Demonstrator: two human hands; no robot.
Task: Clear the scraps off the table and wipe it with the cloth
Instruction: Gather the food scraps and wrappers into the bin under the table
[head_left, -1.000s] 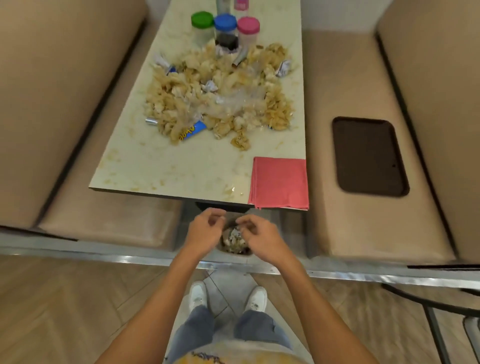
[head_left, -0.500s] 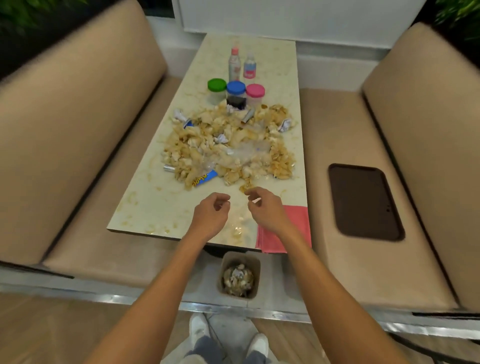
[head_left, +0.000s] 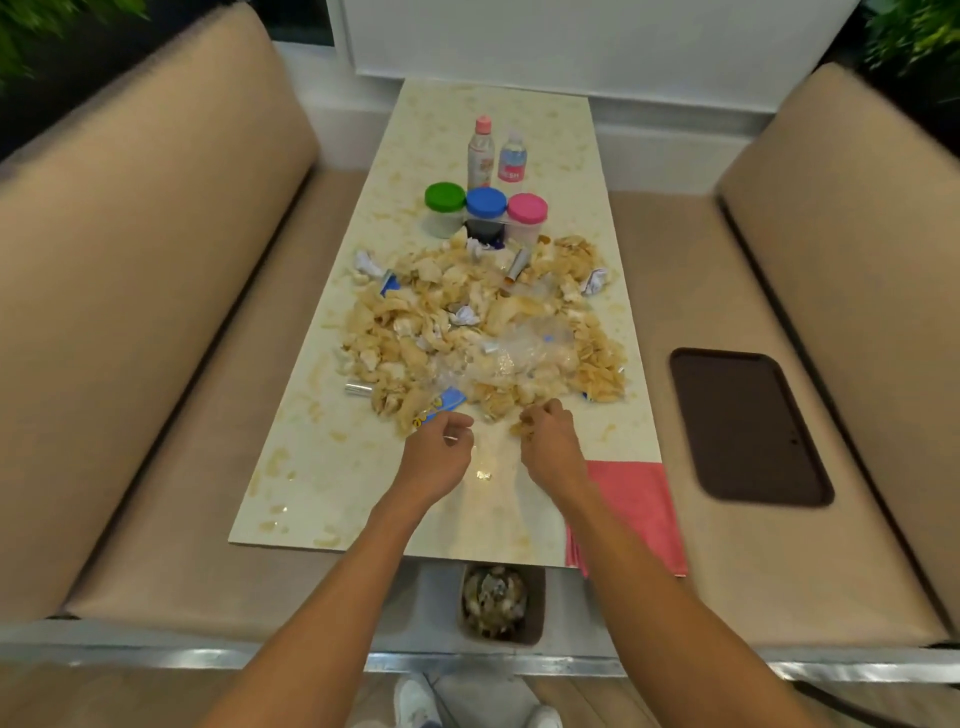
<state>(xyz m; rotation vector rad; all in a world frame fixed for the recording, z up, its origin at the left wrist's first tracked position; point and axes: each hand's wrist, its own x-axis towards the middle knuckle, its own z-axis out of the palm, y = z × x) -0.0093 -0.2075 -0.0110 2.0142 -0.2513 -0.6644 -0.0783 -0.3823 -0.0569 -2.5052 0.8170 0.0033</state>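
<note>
**Clearing barely begun: scraps (head_left: 483, 332) cover the table (head_left: 332, 467), wipe not started**

Your right hand (head_left: 548, 441) sits at the near edge of the heap, its fingers curled down round a few scraps and pinching them. Your left hand (head_left: 439, 457) hovers just beside it, fingers loosely curled. Whether it holds anything cannot be told from this view.

Just beyond your fingertips lies the bulk of the job. A broad heap of chips, crumpled wrappers, clear plastic and foil bits reaches from your knuckles to three jars (head_left: 486, 208) far ahead of the hands. Two bottles (head_left: 480, 150) stand beyond those. Crumbs and smears speckle the top to the left of your left hand and around both wrists.

Done so far, by my reading: the bin (head_left: 539, 608) below your forearms, under the table's near edge, holds a layer of like scraps. Some has gone in, but it is a small share of what lies ahead of your hands.

Left to do: nearly the whole heap, then the loose crumbs, then the wipe. The cloth (head_left: 634, 514) lies folded just right of your right forearm, at the near corner, and neither hand touches it. A dark tray (head_left: 748, 426) rests on the seat well to the right of that hand. You are early in the task.
</note>
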